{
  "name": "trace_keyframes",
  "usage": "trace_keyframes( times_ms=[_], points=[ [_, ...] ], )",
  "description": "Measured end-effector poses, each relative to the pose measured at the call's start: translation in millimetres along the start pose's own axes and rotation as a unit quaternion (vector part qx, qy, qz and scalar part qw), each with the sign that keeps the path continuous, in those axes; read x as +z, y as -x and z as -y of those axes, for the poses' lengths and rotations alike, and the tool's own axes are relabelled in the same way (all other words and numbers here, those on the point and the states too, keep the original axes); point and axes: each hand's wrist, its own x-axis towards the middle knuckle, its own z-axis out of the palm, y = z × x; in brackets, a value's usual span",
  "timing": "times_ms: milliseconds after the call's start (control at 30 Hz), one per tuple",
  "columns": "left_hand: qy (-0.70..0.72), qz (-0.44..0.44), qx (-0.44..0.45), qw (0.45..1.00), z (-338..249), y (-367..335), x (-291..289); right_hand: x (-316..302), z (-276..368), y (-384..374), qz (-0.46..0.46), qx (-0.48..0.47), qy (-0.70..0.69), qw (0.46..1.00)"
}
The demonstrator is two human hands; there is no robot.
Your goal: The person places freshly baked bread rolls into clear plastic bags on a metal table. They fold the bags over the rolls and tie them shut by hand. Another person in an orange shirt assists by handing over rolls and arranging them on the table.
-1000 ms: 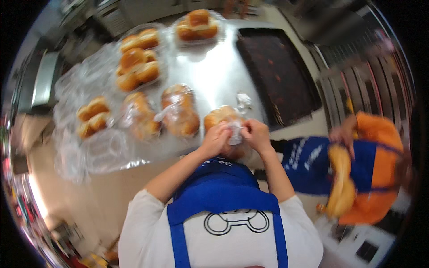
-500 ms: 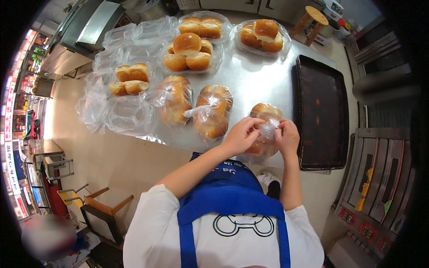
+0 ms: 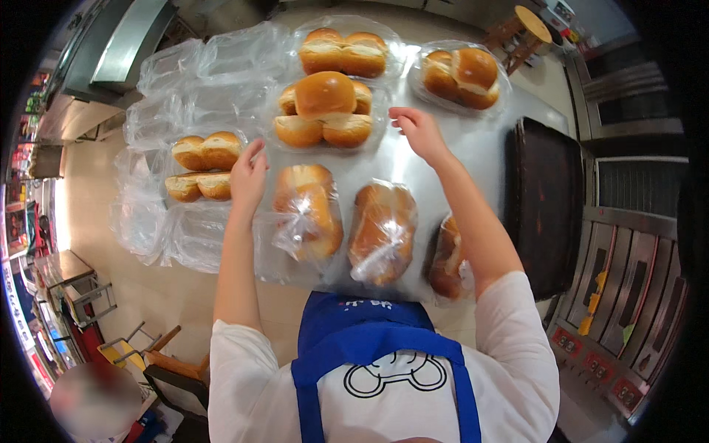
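Note:
Both hands are raised over the metal table [image 3: 402, 164], holding nothing. My left hand [image 3: 251, 176], its fingers apart, is beside a group of golden bread rolls [image 3: 203, 186] lying on clear plastic bags. My right hand [image 3: 419, 134], fingers stretched leftward, is just right of a pile of rolls [image 3: 323, 96] in an open clear bag. Nearer to me are three bagged breads: a left one [image 3: 314, 203], a middle one [image 3: 380, 221] and a right one [image 3: 445, 258]. My right forearm partly hides the right one.
More rolls in clear bags are at the far middle [image 3: 343, 53] and far right [image 3: 465, 77]. Clear plastic bags [image 3: 229, 100] cover the table's left part. A dark baking tray [image 3: 548, 210] lies along its right edge. A wooden stool [image 3: 532, 26] stands beyond; chairs are at lower left.
My hands have let go of the right bagged bread's gathered top. They have moved forward and apart, the left one toward the rolls at left. The view has shifted too.

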Motion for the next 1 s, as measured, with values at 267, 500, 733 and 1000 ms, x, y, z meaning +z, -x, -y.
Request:
trace_keyframes(
  times_ms=[267,500,733,1000],
  points=[
    [-0.328,0.022,0.028,0.944,61.9,-112.5,4.0,82.1,-109.9,-57.2,-0.102,-0.006,0.356,0.929],
    [-0.396,0.118,-0.067,0.908,29.5,-121.1,1.5,58.1,-77.8,-44.3,-0.119,0.145,0.179,0.966],
    [0.021,-0.012,0.176,0.984,-44.0,-111.6,10.1,74.6,49.0,-47.7,-0.105,0.023,-0.063,0.992],
    [0.079,0.130,0.133,0.979,-122.1,-76.8,-7.5,33.2,136.1,-11.2,-0.078,-0.012,-0.332,0.940]
  ],
)
